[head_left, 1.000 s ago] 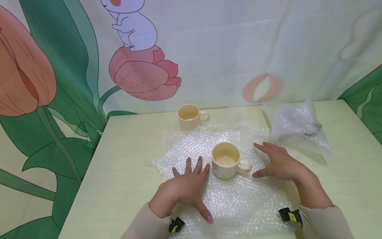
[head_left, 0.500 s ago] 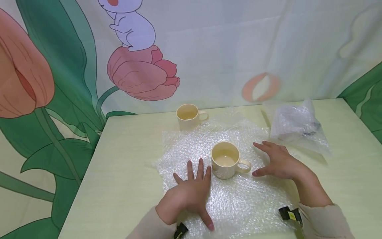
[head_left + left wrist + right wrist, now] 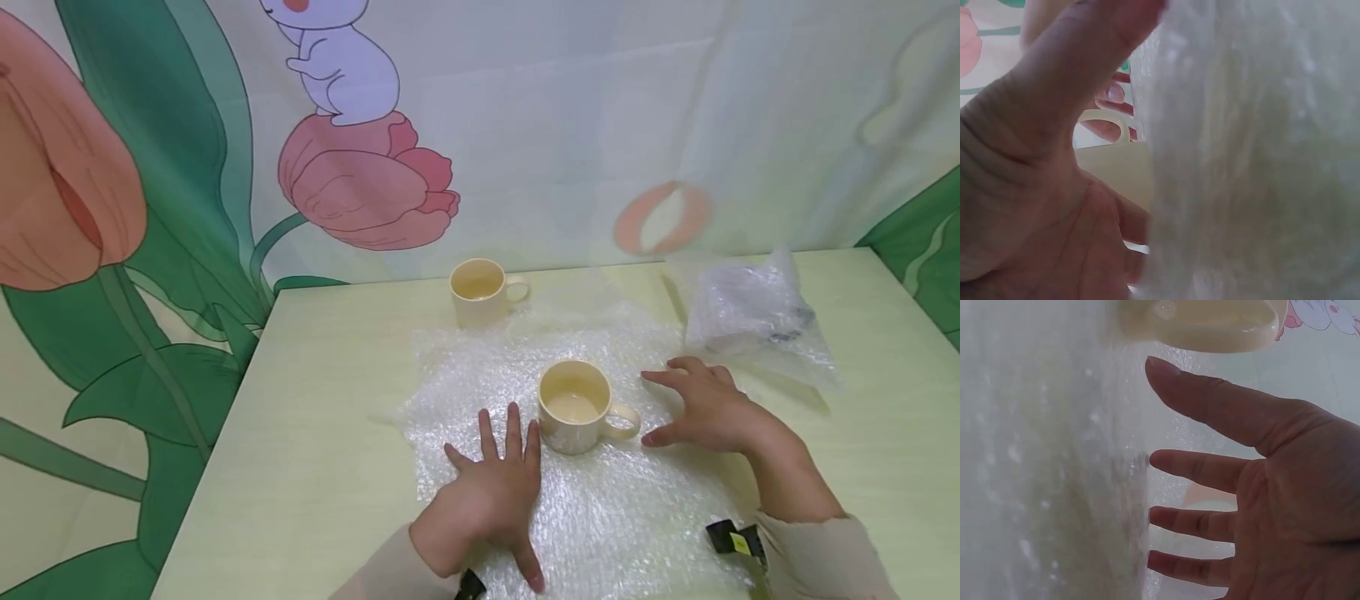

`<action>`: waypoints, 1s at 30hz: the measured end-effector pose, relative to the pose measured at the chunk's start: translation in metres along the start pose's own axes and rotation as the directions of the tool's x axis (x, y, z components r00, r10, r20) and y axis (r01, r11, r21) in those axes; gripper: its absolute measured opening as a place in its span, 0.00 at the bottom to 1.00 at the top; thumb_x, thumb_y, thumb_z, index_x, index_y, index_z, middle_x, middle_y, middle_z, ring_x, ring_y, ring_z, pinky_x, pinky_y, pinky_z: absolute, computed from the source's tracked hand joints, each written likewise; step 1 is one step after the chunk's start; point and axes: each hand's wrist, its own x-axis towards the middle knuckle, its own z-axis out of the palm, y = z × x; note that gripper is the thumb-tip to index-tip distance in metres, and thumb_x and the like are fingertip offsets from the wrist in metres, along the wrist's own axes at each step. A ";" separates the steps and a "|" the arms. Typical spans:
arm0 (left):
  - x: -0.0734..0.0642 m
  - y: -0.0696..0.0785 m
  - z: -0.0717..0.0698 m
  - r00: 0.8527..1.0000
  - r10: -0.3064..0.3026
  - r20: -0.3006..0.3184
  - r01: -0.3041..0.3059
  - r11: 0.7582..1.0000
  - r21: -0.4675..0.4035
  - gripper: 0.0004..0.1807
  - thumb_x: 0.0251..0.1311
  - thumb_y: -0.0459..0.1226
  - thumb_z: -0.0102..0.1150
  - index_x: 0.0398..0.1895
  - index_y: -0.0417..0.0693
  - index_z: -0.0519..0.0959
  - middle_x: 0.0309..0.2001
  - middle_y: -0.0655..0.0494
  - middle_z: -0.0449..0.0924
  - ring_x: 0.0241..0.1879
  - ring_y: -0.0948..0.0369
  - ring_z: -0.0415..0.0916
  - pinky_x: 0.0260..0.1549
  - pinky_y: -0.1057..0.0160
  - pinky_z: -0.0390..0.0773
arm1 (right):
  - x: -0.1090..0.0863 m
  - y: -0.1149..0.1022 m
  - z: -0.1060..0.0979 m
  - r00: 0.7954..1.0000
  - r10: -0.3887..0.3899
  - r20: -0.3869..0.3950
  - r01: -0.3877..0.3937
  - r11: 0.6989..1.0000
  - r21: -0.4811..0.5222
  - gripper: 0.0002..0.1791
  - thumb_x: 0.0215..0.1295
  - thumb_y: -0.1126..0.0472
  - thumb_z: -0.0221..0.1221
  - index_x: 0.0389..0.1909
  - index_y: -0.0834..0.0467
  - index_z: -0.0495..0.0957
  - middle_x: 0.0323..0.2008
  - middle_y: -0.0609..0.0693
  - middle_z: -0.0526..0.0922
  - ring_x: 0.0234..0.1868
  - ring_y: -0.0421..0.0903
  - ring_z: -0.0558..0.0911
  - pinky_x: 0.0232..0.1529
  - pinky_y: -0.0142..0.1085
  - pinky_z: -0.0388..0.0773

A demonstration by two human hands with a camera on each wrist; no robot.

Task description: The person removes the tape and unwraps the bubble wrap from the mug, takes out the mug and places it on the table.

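The pale yellow mug (image 3: 564, 437) stands upright on the sheet of bubble wrap (image 3: 615, 508), between the two hands, and from where I'm standing the left hand (image 3: 491, 500) is the nearer one. The mug lies ahead and to the right of its palm, just beside the index fingertip; whether finger and wall actually touch I can't say for sure from this angle. That left grip is spread, fingers straight and fanned, thumb reaching back toward the person. The right hand (image 3: 716, 417) sits across from it, its grip spread too and holding nothing, with the mug off to its left. The handle (image 3: 628, 422) points straight at the right thumb, a small gap between them. The mug's upright axis crosses the line from hand to hand. It is squat and smooth, with a round open mouth, a faint gloss and a looped handle, all one creamy colour.
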 end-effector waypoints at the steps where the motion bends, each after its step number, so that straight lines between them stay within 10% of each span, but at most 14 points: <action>1: -0.001 0.001 0.000 1.000 -0.001 0.006 0.001 1.000 0.004 0.98 0.08 0.70 0.84 0.85 0.51 0.32 0.83 0.39 0.19 0.80 0.28 0.23 0.59 0.14 0.55 | -0.001 0.000 0.000 1.000 -0.003 0.000 0.003 1.000 -0.002 0.54 0.46 0.41 0.79 0.74 0.57 0.70 0.72 0.71 0.60 0.65 0.76 0.60 0.57 0.72 0.68; 20: -0.007 0.010 0.000 1.000 -0.028 0.012 0.027 0.997 0.073 0.97 0.07 0.71 0.82 0.85 0.50 0.34 0.83 0.38 0.20 0.80 0.28 0.28 0.56 0.17 0.65 | -0.003 -0.004 -0.007 1.000 -0.018 -0.024 0.017 1.000 -0.009 0.46 0.59 0.39 0.71 0.74 0.57 0.70 0.70 0.74 0.64 0.60 0.74 0.66 0.53 0.64 0.73; 30: -0.008 0.010 0.001 0.999 -0.032 0.030 0.030 0.997 0.069 0.97 0.08 0.71 0.82 0.85 0.50 0.33 0.83 0.38 0.19 0.80 0.28 0.26 0.56 0.17 0.65 | -0.007 -0.014 -0.013 0.976 -0.172 -0.134 0.178 0.983 0.038 0.34 0.72 0.47 0.64 0.75 0.52 0.70 0.73 0.67 0.66 0.73 0.73 0.62 0.66 0.71 0.60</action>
